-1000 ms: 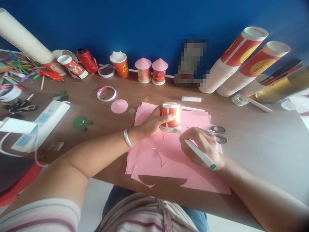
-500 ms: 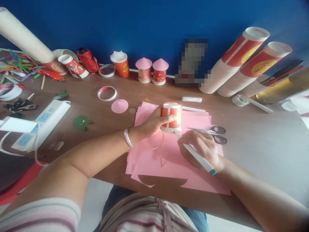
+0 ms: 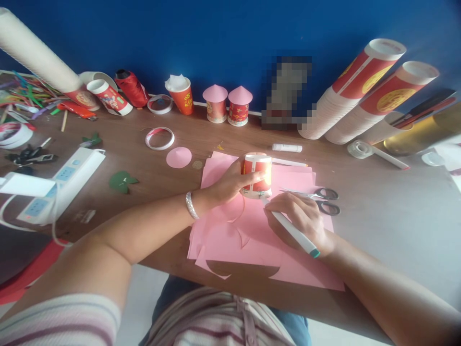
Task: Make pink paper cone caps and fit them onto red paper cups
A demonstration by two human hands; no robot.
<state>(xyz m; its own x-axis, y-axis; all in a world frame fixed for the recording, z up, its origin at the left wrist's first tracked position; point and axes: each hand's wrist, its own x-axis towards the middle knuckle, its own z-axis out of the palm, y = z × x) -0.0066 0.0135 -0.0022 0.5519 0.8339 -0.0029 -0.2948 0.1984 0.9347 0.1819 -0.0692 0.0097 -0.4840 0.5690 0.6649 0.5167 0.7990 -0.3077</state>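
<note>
Fingers and thumb of my left hand (image 3: 234,182) wrap round a red paper cup (image 3: 258,166), which has a white rim and green marks near its lower edge. My right hand (image 3: 297,216) grips a white marker (image 3: 295,234) with a green end; its tip is close to the cup's lower edge, and contact cannot be made out. Beneath both hands lie pink paper sheets (image 3: 230,245) with curved cuts. Scissors (image 3: 326,193) with black handles rest partly behind my right hand. A pink paper cone (image 3: 179,157) sits left of the sheets.
Two cups with pink cone tops (image 3: 238,108) stand by the blue wall. Tall cup stacks (image 3: 363,86) lean at the right. A glue stick (image 3: 287,148), tape rings (image 3: 159,138), green paper (image 3: 122,181) and a power strip (image 3: 59,187) lie around the table.
The marker in my right hand has tilted slightly, its green end shifting a little up and left. The cup in my left hand has barely moved.
</note>
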